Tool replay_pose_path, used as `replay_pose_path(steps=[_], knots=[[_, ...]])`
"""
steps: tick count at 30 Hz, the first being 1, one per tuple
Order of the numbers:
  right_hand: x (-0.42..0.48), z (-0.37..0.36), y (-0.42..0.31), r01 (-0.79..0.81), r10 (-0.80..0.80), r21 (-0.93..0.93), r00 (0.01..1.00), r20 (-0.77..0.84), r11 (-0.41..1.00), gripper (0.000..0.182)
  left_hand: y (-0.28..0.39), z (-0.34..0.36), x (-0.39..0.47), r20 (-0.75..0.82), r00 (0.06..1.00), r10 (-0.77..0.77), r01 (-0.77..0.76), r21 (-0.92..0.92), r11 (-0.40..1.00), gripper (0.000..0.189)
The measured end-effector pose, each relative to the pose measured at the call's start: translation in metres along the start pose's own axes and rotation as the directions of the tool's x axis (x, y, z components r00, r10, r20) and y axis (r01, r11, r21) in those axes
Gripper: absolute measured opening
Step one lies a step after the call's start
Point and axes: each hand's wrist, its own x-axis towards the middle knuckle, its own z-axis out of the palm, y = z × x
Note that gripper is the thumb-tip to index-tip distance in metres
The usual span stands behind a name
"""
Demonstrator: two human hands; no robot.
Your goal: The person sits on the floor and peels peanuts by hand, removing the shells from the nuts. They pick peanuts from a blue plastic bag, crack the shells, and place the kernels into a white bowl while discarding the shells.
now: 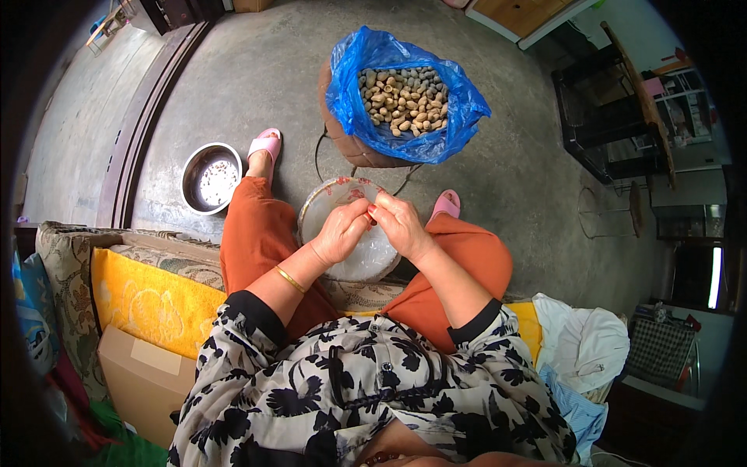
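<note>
My left hand (pixel 344 230), with a gold bangle at the wrist, meets my right hand (pixel 402 225) fingertip to fingertip. Thumbs and forefingers pinch together on something small, likely a peanut, mostly covered by the fingers. Directly below them, between my knees, is a round white bin (pixel 335 271) with a clear plastic liner bearing red print. Beyond it, a blue plastic bag (pixel 467 119) lies open, full of unshelled peanuts (pixel 402 102). This bag rests on a brown padded stool (pixel 344 137) with thin metal legs.
A steel basin (pixel 188 181) with small scattered bits inside stands on the concrete floor (pixel 513 192) by my left foot. I sit on a patterned sofa (pixel 73 292) with a yellow towel (pixel 157 298), a cardboard box (pixel 146 373) and white cloth (pixel 583 344). A door track (pixel 149 117) runs along the left.
</note>
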Motion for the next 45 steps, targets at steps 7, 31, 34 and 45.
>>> replay_pose_path(steps=[7,31,34,45], knots=[[-0.001,0.003,-0.001,0.04,-0.042,-0.048,0.998,-0.046,0.998,0.022,0.007,0.005,-0.001,-0.036,0.991,-0.133,0.125,-0.155,0.98,0.016],[0.001,0.01,-0.004,0.177,-0.205,-0.254,0.975,-0.09,0.951,0.016,-0.001,0.008,-0.001,0.04,0.899,-0.436,0.341,-0.688,0.641,0.022],[0.001,0.013,-0.007,0.234,-0.274,-0.31,0.957,-0.094,0.921,0.015,0.006,0.008,0.001,-0.004,0.879,-0.477,0.33,-0.717,0.614,0.021],[0.002,0.007,-0.004,0.2,-0.223,-0.22,0.971,-0.085,0.955,0.014,0.002,0.005,0.008,0.198,0.828,-0.525,0.395,-0.87,0.296,0.019]])
